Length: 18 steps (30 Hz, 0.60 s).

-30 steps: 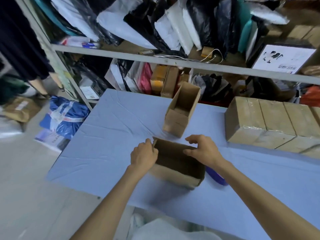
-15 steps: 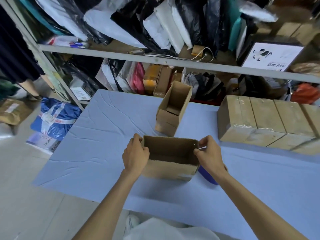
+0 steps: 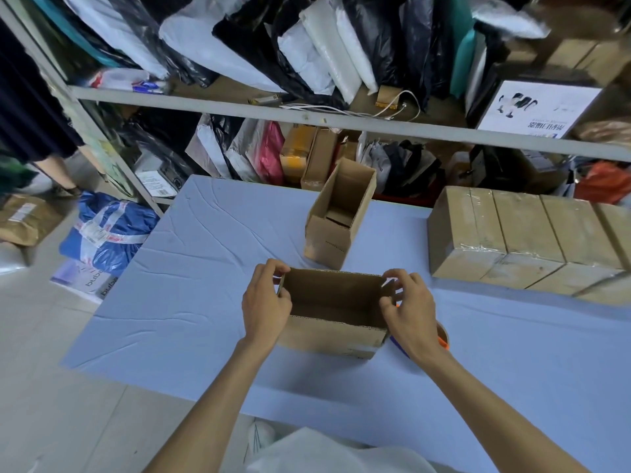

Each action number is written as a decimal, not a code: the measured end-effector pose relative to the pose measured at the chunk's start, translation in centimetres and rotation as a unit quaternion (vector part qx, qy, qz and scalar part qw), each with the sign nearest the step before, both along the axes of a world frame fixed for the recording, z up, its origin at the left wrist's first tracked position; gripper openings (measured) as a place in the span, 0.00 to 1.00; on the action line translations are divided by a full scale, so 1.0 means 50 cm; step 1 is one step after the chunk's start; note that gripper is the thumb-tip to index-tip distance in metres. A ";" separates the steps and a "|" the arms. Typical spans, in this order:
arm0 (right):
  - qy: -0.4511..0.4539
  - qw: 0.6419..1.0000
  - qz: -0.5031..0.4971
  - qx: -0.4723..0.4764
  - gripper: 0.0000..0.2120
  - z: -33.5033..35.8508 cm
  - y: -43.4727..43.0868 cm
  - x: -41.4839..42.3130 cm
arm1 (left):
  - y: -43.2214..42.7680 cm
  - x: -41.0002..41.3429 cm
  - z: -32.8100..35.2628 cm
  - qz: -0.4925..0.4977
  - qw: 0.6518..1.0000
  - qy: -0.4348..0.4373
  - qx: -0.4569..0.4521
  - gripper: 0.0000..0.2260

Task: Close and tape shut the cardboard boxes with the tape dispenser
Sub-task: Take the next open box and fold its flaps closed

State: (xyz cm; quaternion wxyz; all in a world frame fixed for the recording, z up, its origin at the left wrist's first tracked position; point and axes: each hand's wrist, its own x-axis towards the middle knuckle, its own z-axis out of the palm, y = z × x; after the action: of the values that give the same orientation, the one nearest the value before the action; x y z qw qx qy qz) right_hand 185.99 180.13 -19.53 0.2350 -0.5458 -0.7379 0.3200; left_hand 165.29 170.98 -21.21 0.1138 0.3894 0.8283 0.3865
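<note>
Pinching end flaps of open box (image 3: pixel 334 334) between my hands: left hand (image 3: pixel 264 303) on left flap, right hand (image 3: pixel 408 312) on right. Untaped. Beyond fingertips second box (image 3: pixel 329 244) waits; taped boxes (image 3: pixel 512 233) past right hand done. Probably tape dispenser (image 3: pixel 443 334) under right wrist, half hidden.

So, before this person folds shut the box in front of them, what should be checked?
1. Grip: left hand and right hand pinch the near box at its two ends: ok.
2. Near box upright on the table: ok.
3. Top closed: not ok, it is open.
4. Tape dispenser at hand: ok, beside the box, mostly hidden behind the right hand.
5. Space: second open box stands apart, farther back: ok.
</note>
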 end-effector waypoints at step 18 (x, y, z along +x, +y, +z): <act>-0.116 0.989 0.079 0.039 0.18 -0.009 0.003 -0.001 | -0.006 0.000 -0.002 -0.035 0.998 -0.019 -0.043 0.20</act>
State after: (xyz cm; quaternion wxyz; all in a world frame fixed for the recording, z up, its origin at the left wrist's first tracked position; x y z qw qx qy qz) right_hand 185.94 180.27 -19.99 0.1430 -0.5099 -0.8128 0.2428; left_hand 165.27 170.70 -21.29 0.1596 0.4058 0.8275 0.3536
